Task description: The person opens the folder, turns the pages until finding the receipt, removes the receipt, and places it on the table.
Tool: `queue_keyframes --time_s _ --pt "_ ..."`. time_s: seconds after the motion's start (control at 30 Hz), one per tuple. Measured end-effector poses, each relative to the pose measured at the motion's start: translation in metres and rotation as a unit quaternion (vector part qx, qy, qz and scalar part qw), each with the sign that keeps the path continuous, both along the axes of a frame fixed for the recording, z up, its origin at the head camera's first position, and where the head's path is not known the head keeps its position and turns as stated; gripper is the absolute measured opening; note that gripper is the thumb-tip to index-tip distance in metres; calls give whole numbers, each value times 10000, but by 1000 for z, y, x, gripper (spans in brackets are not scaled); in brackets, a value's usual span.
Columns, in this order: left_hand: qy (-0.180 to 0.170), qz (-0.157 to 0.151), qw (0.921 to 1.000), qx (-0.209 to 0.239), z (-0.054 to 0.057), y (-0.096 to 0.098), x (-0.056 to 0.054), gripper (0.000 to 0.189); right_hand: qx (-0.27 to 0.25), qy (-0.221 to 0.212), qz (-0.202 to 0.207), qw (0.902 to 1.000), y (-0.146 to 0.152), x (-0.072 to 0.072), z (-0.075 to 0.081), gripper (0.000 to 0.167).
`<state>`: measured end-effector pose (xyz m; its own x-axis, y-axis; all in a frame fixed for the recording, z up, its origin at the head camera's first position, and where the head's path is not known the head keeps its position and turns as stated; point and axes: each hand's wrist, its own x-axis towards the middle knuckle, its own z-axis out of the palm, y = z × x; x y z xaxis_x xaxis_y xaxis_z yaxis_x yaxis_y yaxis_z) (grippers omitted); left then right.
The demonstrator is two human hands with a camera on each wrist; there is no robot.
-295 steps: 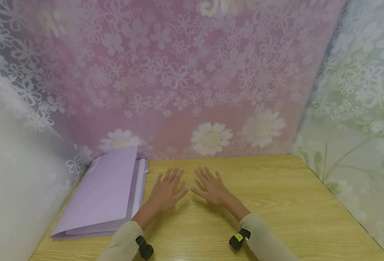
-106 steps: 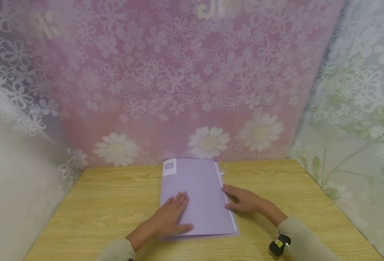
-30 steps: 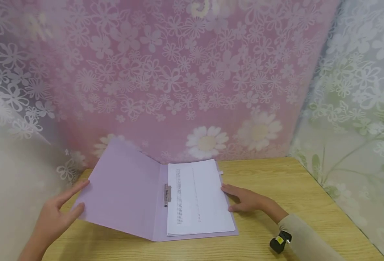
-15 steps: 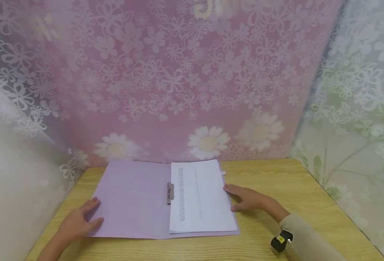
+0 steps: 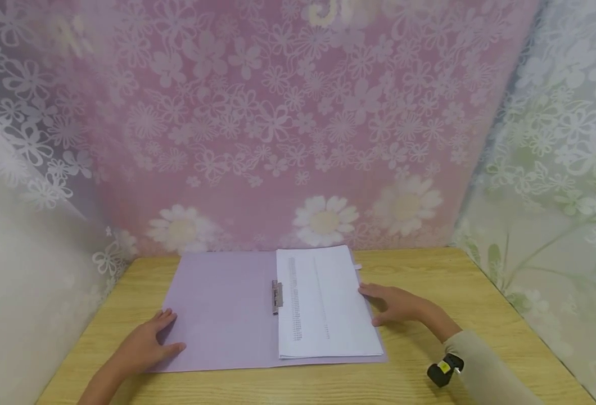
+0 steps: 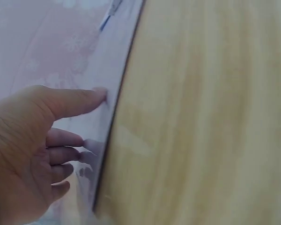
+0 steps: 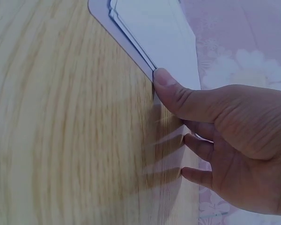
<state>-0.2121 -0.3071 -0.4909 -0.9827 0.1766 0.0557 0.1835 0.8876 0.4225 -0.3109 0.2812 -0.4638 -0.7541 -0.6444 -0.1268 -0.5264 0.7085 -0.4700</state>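
A lilac file folder [image 5: 222, 315] lies spread flat on the table, its bare left cover beside a stack of printed white sheets [image 5: 328, 304]. A metal clip [image 5: 276, 297] sits at the left edge of the sheets. My left hand [image 5: 143, 346] rests on the cover's left edge, thumb and fingers apart. In the left wrist view, the thumb and fingertips of that hand [image 6: 33, 150] lie on the cover. At the folder's right side, my right hand [image 5: 401, 305] touches the edge with spread thumb and fingers. Its thumb [image 7: 166, 84] is right at the sheet edges in the right wrist view.
The wooden table [image 5: 328, 385] reaches back to a pink flowered wall covering [image 5: 278, 140]. Pale flowered panels stand at the left [image 5: 25, 270] and right [image 5: 556, 236]. A small white tab [image 5: 357, 267] sticks out from the folder's right edge.
Shut at the far left at first, the folder came to the middle. My left hand then swung its cover over to the left and laid it flat. The folder has since shifted slightly right.
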Motion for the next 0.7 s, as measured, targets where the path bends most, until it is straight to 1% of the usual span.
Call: queue_keyframes --time_s 0.17,0.27,0.37,0.43,0.53,0.63,0.7 --pt "-432 -331 9982 241 10 0 -10 92 -19 -33 -33 10000 -1 0 1 84" --pt "-715 -425 9960 337 16 0 -15 96 -25 -111 -103 9999 -2 1 1 85" --pt "-836 -502 9948 294 19 1 -20 96 -9 -179 -149 9997 -3 2 1 85" --pt "-862 -492 9947 252 22 3 -22 94 10 -187 -161 9997 -3 2 2 85" --pt "-770 -429 9960 163 23 12 -28 83 70 -114 -145 9998 -3 0 2 86" --pt "-648 -320 9972 192 23 27 -35 72 121 50 -81 9999 -3 -2 2 85" --pt "-547 -329 9976 272 22 38 -40 66 75 134 -63 9999 -4 -4 0 83"
